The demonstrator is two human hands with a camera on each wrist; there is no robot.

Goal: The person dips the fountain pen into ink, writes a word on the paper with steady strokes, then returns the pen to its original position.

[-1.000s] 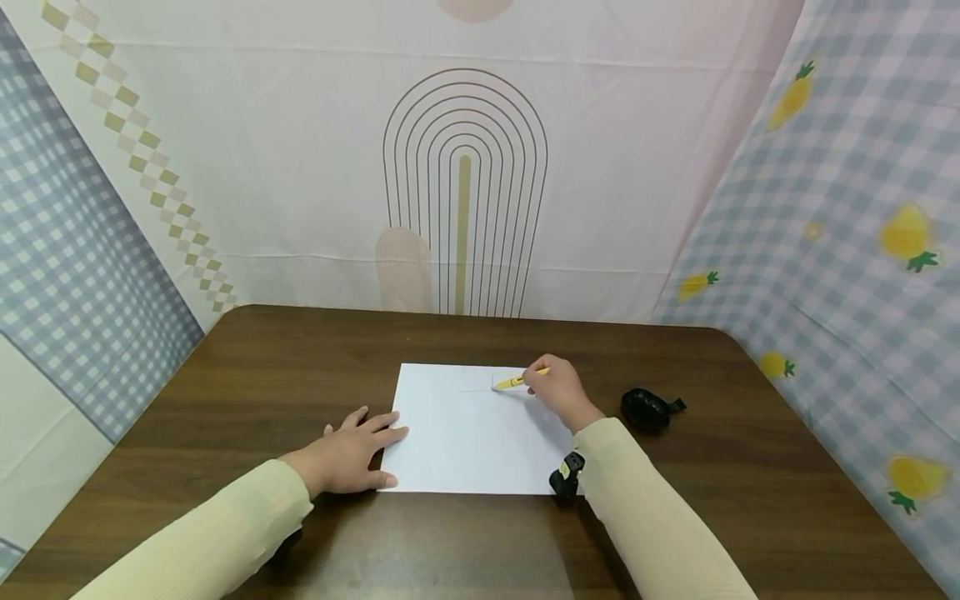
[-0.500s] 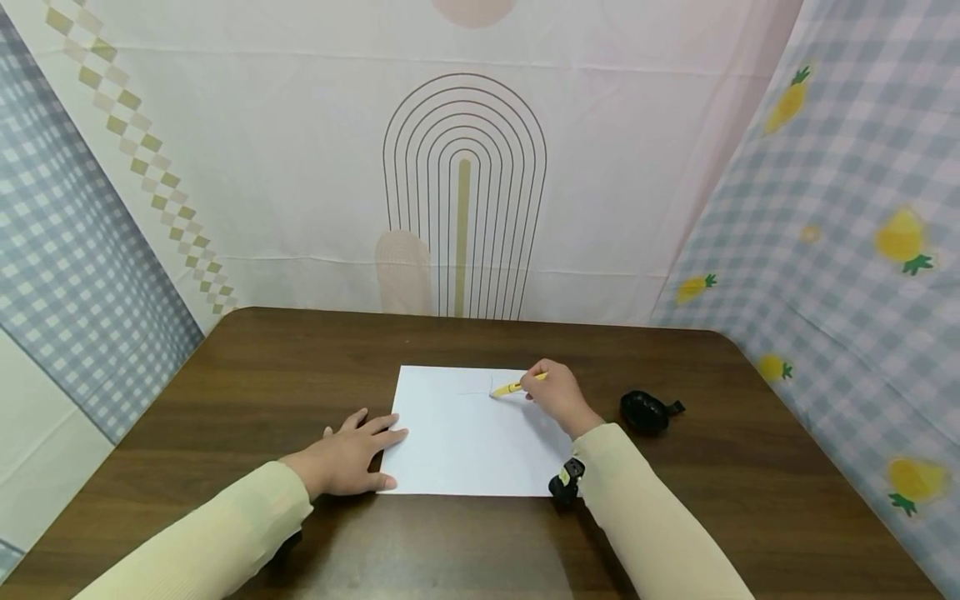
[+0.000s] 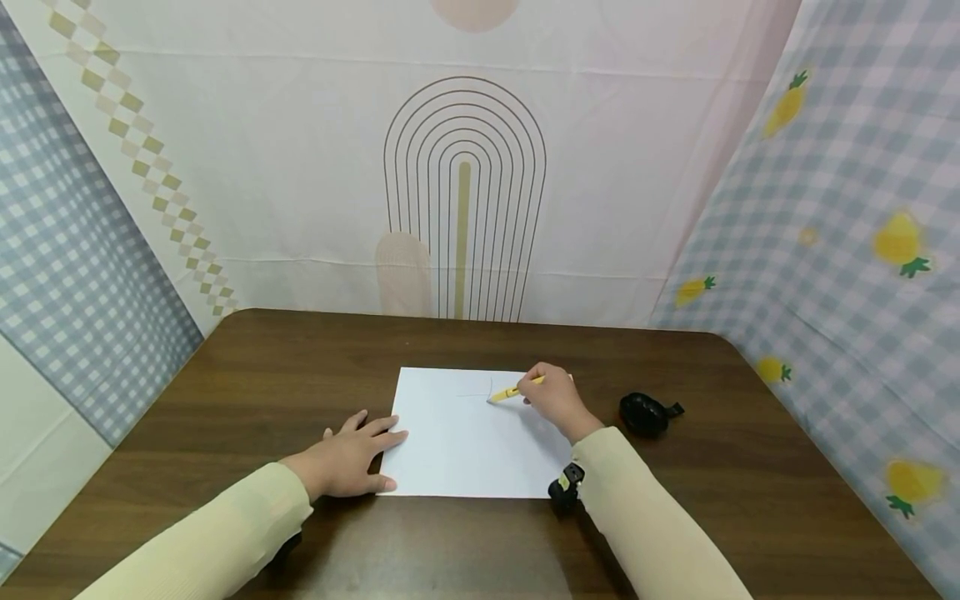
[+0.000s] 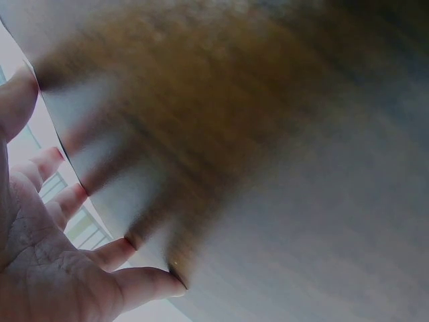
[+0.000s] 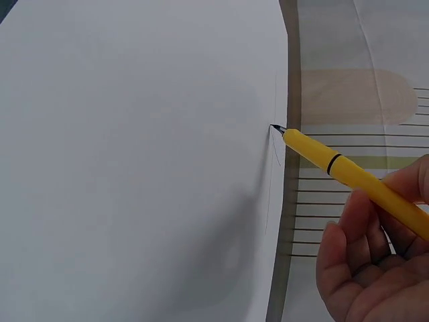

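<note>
A sheet of white paper [image 3: 461, 454] lies on the brown table, bearing a thin horizontal line and a short curved stroke crossing it near its far edge. My right hand [image 3: 557, 400] pinches a yellow pen [image 5: 362, 180] between thumb and fingers. In the right wrist view, the pen's dark metal nib touches the paper beside the thin lines. My left hand [image 3: 347, 458] rests with spread fingers on the paper's left edge. The left wrist view shows its palm [image 4: 47, 275] and the fingertips against the surface.
To the right of the paper, a small glossy black object with a tab [image 3: 647, 414] lies on the wooden table [image 3: 420, 550]. Patterned cloths [image 3: 315, 167] hang behind the table and at both sides. Black wrist cameras [image 3: 566, 487] sit at the sleeves.
The pen's tip has moved a little toward me and left, lengthening the short stroke past the horizontal line. The left hand stays in place. The head view has tilted up slightly.
</note>
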